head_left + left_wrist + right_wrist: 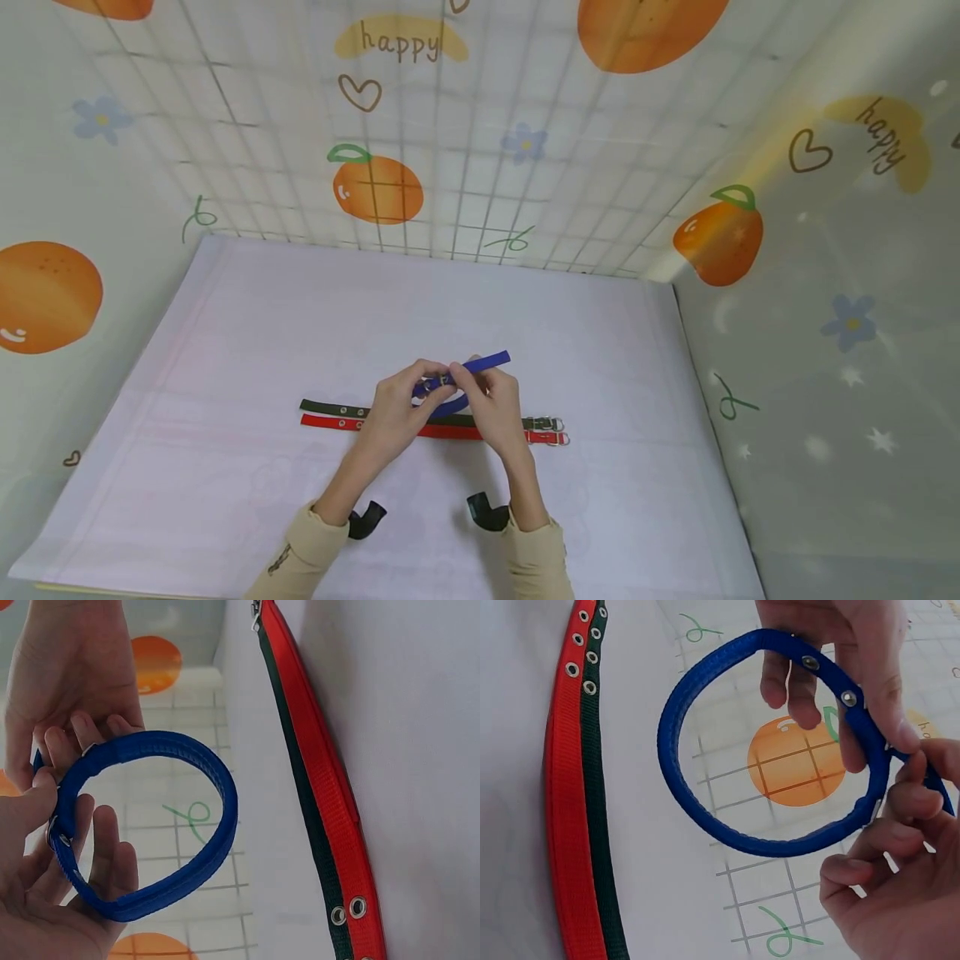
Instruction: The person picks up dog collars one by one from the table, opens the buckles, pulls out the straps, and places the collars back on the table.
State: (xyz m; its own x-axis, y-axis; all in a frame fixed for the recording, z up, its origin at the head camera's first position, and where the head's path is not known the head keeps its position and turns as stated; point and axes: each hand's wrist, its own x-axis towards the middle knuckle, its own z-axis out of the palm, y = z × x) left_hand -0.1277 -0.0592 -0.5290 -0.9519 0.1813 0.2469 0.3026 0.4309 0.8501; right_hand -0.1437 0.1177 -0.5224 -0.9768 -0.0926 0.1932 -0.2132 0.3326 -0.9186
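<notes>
Both hands hold a blue collar (480, 363) bent into a loop just above the white tabletop (225, 375). My left hand (429, 377) pinches the loop at its metal buckle (56, 838), thumb on one side and fingers inside the ring. Right beside it, my right hand (462, 377) pinches the strap's free end, which sticks out to the right. In the wrist views the blue loop (191, 859) (679, 776) hangs open in the air. Under the hands, a dark green strap (333, 408) and a red strap (330, 422) lie flat, side by side.
The straps' metal rings (555, 432) lie at their right ends and eyelets (581, 656) at the left. Walls with an orange-and-grid pattern (378, 190) enclose the tabletop at the back and both sides. Black wrist mounts (367, 518) sit near my sleeves.
</notes>
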